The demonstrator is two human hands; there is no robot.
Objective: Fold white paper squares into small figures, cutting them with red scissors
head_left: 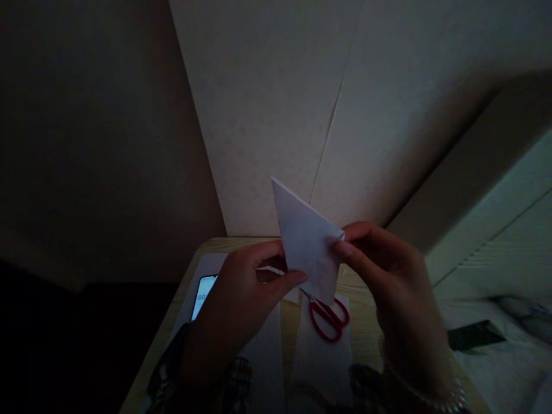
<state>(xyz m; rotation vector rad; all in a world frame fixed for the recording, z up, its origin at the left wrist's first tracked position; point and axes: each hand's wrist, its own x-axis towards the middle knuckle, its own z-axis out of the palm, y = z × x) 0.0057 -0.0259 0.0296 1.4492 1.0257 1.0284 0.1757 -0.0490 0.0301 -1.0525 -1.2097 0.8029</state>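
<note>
The white paper (307,236), seemingly folded, is held up above the table, its slanting top edge rising to a point at eleven o'clock; it is tilted with one broad face to the wearer, perhaps so that the edges can be seen and lined up. At its eight o'clock, the left hand (248,287) has its thumb flat on the near face and fingers behind, clamped on the sheet, likely to steady it; at three o'clock, the right hand (388,261) pinches the corner between thumb and forefinger, a grip that suits fine control of the edge. Farther out, between five and six o'clock, red-handled scissors (330,321) lie on a paper strip (321,368), apparently set down to free both hands; at eight o'clock, a lit phone (203,293) shows digits, partly hidden by the left hand; beneath everything is the wooden table (364,325); at twelve stands a pale wall (267,115).
</note>
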